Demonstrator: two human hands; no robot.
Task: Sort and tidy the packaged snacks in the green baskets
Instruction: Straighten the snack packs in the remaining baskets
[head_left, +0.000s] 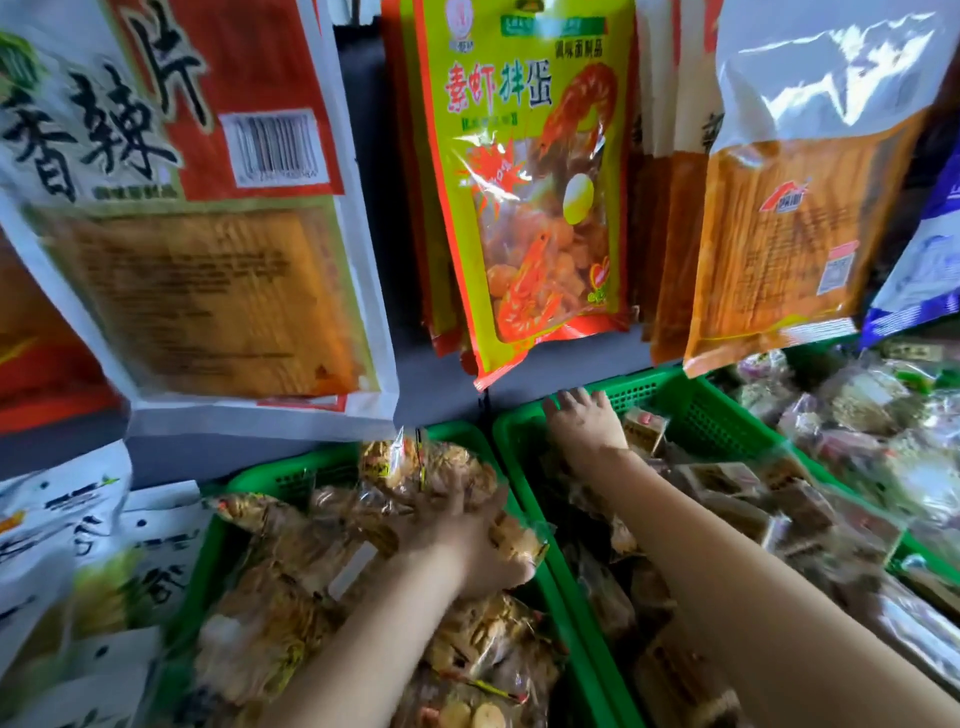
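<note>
Two green baskets stand side by side under hanging bags. The left basket (291, 475) is full of clear packets of round crackers (483, 629). My left hand (467, 540) lies on that pile, its fingers blurred and curled round a cracker packet (431, 467) that sticks up near the far rim. The middle basket (691, 410) holds small brown wrapped blocks (727, 499). My right hand (587, 423) reaches to this basket's far left corner, fingers spread straight and touching the rim, holding nothing.
Large snack bags hang just above the baskets: a white and red one (182, 208), a yellow-green shrimp one (530, 182), an orange one (779, 234). White bags (67, 545) lean at the left. Mixed clear packets (883, 441) fill the far right.
</note>
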